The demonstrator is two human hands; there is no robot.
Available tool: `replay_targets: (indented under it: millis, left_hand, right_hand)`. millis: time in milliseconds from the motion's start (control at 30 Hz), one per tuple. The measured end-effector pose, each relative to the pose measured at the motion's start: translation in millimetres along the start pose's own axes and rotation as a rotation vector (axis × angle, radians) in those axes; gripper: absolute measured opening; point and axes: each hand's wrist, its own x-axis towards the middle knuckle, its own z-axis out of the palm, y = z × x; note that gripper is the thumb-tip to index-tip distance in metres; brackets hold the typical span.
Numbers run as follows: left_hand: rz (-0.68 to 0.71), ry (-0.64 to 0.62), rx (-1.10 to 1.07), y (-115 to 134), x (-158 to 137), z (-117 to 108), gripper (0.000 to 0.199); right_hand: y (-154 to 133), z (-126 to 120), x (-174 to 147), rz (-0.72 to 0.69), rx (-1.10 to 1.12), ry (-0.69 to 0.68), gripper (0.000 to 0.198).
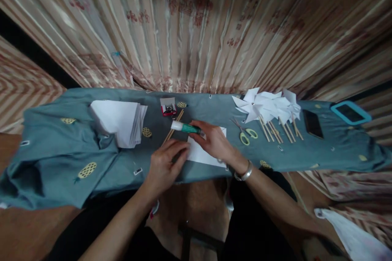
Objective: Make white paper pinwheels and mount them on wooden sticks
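Observation:
My right hand (pixel 211 140) is closed around a glue tube (pixel 185 127) with a green body and white cap, held over the cloth with its cap pointing left. Beneath that hand lies a white sheet of paper (pixel 203 155), partly hidden by it. My left hand (pixel 168 161) has its thumb and fingertips pinched at the paper's left edge. Just beyond the hands, a few thin wooden sticks (pixel 180 114) lie under the tube. Scissors (pixel 245 133) with light green handles rest to the right of the paper.
A stack of white paper (pixel 118 120) lies at left. A small red box (pixel 168 108) holds dark metal pieces. Several paper pinwheels (pixel 266 104) on sticks, a black phone (pixel 312 123) and a blue-framed device (pixel 350 113) lie right. Curtains (pixel 196 40) hang behind the cloth-covered table (pixel 211 108).

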Motion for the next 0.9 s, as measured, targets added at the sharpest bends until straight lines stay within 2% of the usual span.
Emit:
replay_targets:
  millis: [100, 200, 333, 500, 633, 733, 900]
  left_hand:
    - [0.033, 0.101, 0.157, -6, 6, -1, 0.034]
    - [-0.028, -0.018, 0.11, -10, 7, 6, 0.05]
    - [-0.279, -0.219, -0.111, -13, 4, 17, 0.044]
    - [-0.539, -0.239, -0.378, -7, 4, 31, 0.041]
    - [-0.716, -0.265, -0.571, 3, 4, 46, 0.044]
    - [-0.786, -0.294, -0.638, 9, 3, 54, 0.048]
    - [-0.781, -0.331, -0.668, 11, 1, 58, 0.047]
  right_hand:
    - [8, -18, -26, 0.13, 0.092, 0.01, 0.022]
    - [16, -24, -45, 0.238, 0.263, -0.019, 0.023]
    - [27, -25, -57, 0.28, 0.563, -0.013, 0.023]
    - [38, -22, -63, 0.414, 0.881, 0.009, 0.026]
    - [36, -18, -67, 0.5, 1.193, 0.041, 0.028]
    - [30, -13, -70, 0.568, 1.339, 0.037, 0.032]
    - [26, -3, -74, 0.636, 1.334, 0.06, 0.033]
